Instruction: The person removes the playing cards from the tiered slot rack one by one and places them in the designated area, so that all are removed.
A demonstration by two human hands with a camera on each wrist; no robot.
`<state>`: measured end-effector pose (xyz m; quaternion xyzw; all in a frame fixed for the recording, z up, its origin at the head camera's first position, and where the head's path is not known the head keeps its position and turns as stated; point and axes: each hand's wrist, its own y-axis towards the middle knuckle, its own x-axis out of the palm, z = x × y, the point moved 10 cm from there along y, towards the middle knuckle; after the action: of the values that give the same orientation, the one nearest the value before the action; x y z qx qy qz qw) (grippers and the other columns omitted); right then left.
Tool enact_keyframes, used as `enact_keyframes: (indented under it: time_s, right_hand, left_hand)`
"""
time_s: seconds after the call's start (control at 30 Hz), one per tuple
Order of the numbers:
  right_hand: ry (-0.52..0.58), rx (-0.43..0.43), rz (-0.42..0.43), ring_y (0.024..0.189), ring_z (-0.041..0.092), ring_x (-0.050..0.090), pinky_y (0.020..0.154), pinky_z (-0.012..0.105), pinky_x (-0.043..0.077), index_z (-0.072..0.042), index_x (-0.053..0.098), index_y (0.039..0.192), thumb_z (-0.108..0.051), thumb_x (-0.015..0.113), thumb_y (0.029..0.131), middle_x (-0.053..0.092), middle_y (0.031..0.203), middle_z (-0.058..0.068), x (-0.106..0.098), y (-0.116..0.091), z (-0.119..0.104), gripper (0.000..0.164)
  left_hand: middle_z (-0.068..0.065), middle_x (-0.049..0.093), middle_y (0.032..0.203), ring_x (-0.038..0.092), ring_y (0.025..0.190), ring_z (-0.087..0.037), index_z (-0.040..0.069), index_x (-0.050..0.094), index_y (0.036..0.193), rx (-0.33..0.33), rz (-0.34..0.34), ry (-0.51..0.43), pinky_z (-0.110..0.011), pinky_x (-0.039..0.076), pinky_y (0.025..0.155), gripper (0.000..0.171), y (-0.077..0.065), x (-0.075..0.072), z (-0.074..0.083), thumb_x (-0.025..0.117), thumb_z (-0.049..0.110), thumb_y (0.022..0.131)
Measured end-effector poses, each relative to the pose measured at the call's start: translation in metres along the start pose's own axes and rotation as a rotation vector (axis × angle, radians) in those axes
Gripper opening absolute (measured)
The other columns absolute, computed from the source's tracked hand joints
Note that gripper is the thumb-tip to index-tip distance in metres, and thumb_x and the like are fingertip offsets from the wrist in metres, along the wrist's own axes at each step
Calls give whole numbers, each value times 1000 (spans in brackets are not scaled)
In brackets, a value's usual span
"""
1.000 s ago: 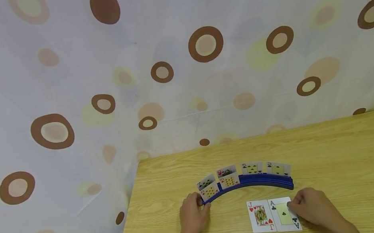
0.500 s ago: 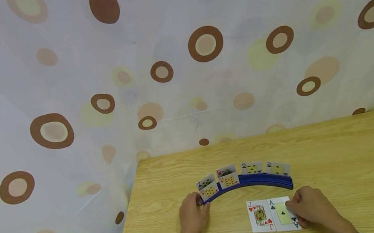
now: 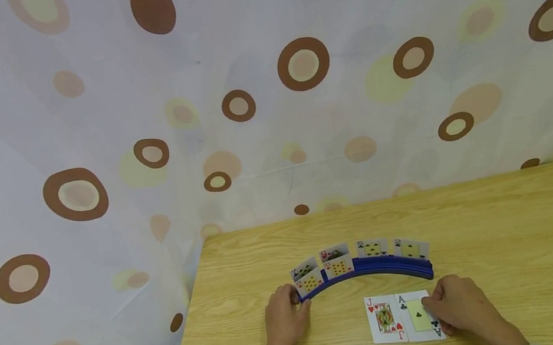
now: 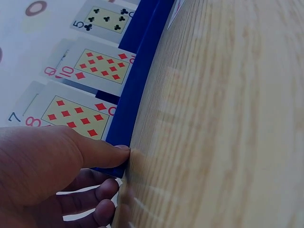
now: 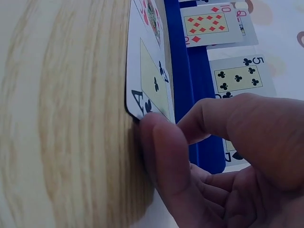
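Note:
A curved blue card holder point(image 3: 381, 266) stands on the table with playing cards upright in its slots. At its left end, my left hand point(image 3: 285, 320) grips it, the thumb point(image 4: 111, 154) on the front edge beside the eight of diamonds point(image 4: 76, 116). Flat in front of the holder lie the jack of hearts point(image 3: 385, 320) and the ace of clubs point(image 3: 416, 309), side by side. My right hand point(image 3: 460, 306) pinches the ace's right edge between thumb and finger; the right wrist view shows the fingertips at its corner.
The ten of diamonds point(image 3: 339, 267) stands before a queen point(image 3: 334, 253), and a seven point(image 3: 304, 268) is behind the eight. Farther right are the five of clubs point(image 3: 372, 248) and a two point(image 3: 410, 248). A patterned curtain point(image 3: 262, 79) hangs behind the wooden table point(image 3: 505, 233).
My right hand has shifted very slightly at the edge of the ace of clubs. The left hand, the holder and its cards stay where they were.

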<state>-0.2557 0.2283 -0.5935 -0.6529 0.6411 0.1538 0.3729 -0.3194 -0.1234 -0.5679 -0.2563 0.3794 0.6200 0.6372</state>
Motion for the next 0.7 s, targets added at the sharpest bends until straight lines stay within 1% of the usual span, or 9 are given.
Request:
enact_keyframes:
  time_s: [0.33, 0.53, 0.7]
  right_hand:
    - [-9, -15, 11, 49, 14, 60, 51, 26, 43, -7, 60, 87, -21, 68, 101, 63, 57, 3, -5, -3, -6, 21]
    - [6, -90, 73, 50, 15, 60, 52, 26, 43, -5, 63, 93, -19, 67, 100, 62, 61, 1, -12, -4, -21, 16]
    - [4, -136, 122, 52, 14, 62, 52, 26, 45, -3, 69, 100, -16, 65, 102, 65, 63, -1, -13, -4, -33, 14]
  left_hand:
    - [1, 56, 85, 44, 79, -10, 8, 64, 99, 15, 5, -10, -30, 35, 74, 23, 0, -2, 3, 84, 18, 93]
    - [2, 57, 85, 44, 79, -9, 9, 64, 99, 24, 5, -5, -29, 35, 73, 23, 1, -4, 4, 85, 18, 93]
    - [2, 56, 86, 44, 80, -10, 9, 63, 99, 7, -13, -14, -30, 35, 74, 24, 0, -2, 2, 85, 19, 94]
